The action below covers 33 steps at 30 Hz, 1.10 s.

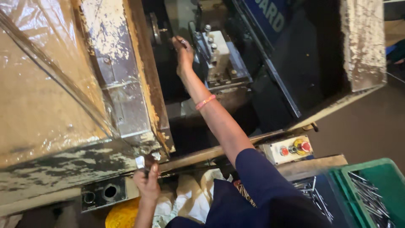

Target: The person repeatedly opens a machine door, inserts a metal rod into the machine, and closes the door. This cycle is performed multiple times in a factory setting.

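Observation:
My right hand (183, 50) reaches deep into a worn metal machine and pinches a small metal part at its fingertips, close to the round chuck (155, 27) and beside a grey tool block (219, 57) with bolts on top. An orange band circles that wrist. My left hand (147, 179) is low at the machine's front edge, closed around a small dark handle or knob under the frame. A dark blue sleeve covers my right upper arm.
A scratched clear guard (46, 80) with a peeling frame stands at left. A control box (291, 147) with red and yellow buttons sits on the front rail. A green crate (371, 169) holding several thin metal rods is at lower right. White cloth lies below.

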Motion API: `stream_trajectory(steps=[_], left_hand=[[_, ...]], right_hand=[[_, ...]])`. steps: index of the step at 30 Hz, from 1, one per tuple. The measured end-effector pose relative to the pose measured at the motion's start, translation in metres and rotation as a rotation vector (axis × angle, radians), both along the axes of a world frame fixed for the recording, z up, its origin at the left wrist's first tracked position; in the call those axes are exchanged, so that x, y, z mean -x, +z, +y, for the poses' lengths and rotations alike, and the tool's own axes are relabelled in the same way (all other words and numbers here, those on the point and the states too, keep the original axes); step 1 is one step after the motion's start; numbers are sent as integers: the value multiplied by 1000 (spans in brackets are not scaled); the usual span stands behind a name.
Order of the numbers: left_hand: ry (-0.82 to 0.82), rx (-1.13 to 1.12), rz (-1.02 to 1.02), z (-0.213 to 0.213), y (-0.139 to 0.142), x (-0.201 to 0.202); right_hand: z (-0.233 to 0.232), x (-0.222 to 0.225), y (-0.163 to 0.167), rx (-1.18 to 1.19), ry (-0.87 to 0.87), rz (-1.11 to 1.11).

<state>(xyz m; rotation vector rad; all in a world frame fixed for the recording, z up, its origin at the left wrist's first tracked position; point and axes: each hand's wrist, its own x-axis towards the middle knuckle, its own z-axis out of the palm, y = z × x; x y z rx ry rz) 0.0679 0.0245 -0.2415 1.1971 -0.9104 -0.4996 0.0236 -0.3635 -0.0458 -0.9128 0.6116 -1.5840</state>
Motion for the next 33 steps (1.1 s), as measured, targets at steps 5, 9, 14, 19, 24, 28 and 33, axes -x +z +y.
stream_trajectory(steps=[5,9,14,19,24,28,33], left_hand=[[-43,86,120,2,-3,4],[-102,172,134,5,1,6],[-64,113,109,9,-1,5],[-53,147,213,11,-14,5],[66,87,12,14,-21,2],[47,93,31,16,-23,2],[38,80,51,16,-21,2]], right_hand=[[-20,-38,11,-67,-31,-40],[-38,-48,6,-117,23,-204],[-72,-31,2,-142,115,-729],[-67,-14,-10,-226,226,-387],[-56,-7,-7,-117,290,-50],[-66,-17,2,-51,175,190],[-74,-31,-7,270,170,286]])
